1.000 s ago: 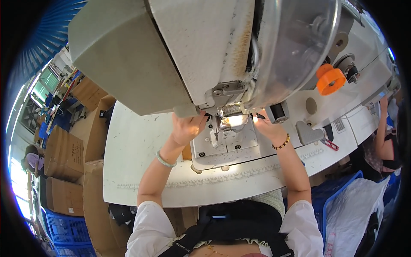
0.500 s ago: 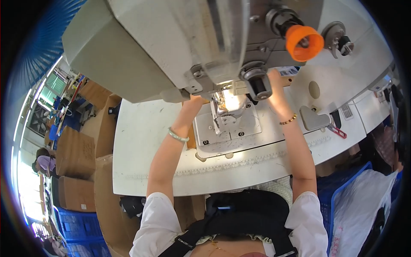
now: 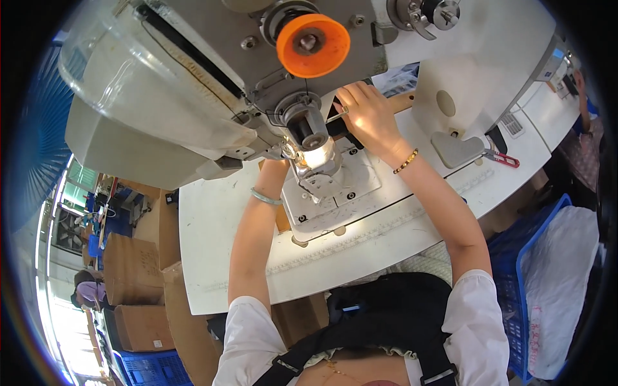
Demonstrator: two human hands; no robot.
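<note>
A sewing machine (image 3: pixel 322 174) with a lit needle area stands in front of me, its big head above my hands. My right hand (image 3: pixel 370 119) is right of the needle, back of the hand up, its fingers bent and closed over a black piece of material (image 3: pixel 343 132). Only part of this piece shows; the machine head covers the rest. My left hand (image 3: pixel 275 168) reaches in left of the needle. Its fingers are hidden behind the machine head, so what it touches cannot be seen. A green bangle is on my left wrist, a beaded bracelet on my right.
Red-handled snippers (image 3: pixel 502 158) lie on the white table (image 3: pixel 222 244) beside a grey pad (image 3: pixel 456 149). An orange cup-shaped part (image 3: pixel 313 45) sits on the machine head. Cardboard boxes (image 3: pixel 132 267) stand left; a blue crate (image 3: pixel 515 289) with white plastic stands right.
The view has shifted, so the machine head sits further left. My right hand now shows more fully, bent inward toward the needle with its fingers over the black piece. My left hand remains mostly hidden.
</note>
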